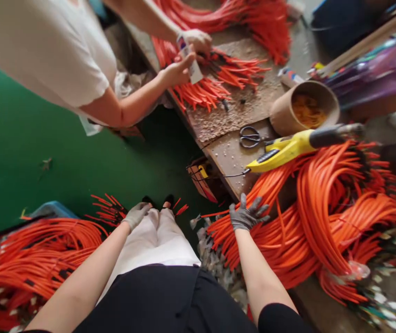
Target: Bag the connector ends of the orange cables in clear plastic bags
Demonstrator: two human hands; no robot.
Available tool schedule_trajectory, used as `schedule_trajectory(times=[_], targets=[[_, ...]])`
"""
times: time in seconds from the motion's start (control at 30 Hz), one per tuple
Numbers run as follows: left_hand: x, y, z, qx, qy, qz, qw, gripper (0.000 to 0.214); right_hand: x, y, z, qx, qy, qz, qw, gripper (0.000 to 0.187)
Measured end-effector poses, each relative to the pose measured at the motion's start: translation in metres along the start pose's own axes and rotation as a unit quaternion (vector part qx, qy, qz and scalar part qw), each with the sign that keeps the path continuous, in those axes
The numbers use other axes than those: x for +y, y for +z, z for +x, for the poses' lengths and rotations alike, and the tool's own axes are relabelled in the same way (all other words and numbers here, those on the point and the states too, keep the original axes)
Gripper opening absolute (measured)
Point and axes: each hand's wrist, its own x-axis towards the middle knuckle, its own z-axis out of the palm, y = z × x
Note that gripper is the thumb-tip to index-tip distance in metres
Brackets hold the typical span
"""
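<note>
My right hand, in a grey glove, lies with its fingers spread on a big pile of orange cables on the workbench. My left hand, gloved too, hangs over my knee with its fingers curled loosely; I see nothing in it. It is close to the cut ends of a second bundle of orange cables lying low at my left.
A yellow-handled tool, black scissors and a cardboard tub sit on the bench. Across it a person in a white shirt handles short orange cables, holding a small white tube. Green floor lies at left.
</note>
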Motion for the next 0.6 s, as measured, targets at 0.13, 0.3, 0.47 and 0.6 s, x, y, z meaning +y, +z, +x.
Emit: schedule_trajectory(times=[0.13, 0.3, 0.47, 0.6], targets=[[-0.035, 0.044, 0.031, -0.075, -0.04, -0.105, 0.991, 0.036, 0.005, 0.009, 0.006, 0.029, 0.018, -0.056, 0.998, 0.046], [-0.095, 0.065, 0.059, -0.084, -0.132, -0.254, 0.955, 0.033, -0.011, 0.024, -0.02, 0.015, 0.021, -0.152, 0.988, 0.061], [-0.139, 0.065, 0.099, -0.044, -0.189, -0.399, 0.896, 0.028, -0.105, 0.079, -0.042, -0.127, -0.355, -0.171, 0.91, 0.054], [-0.148, 0.069, 0.136, 0.004, -0.219, -0.509, 0.833, 0.023, -0.226, 0.135, 0.046, -0.083, -0.456, -0.169, 0.87, 0.058]])
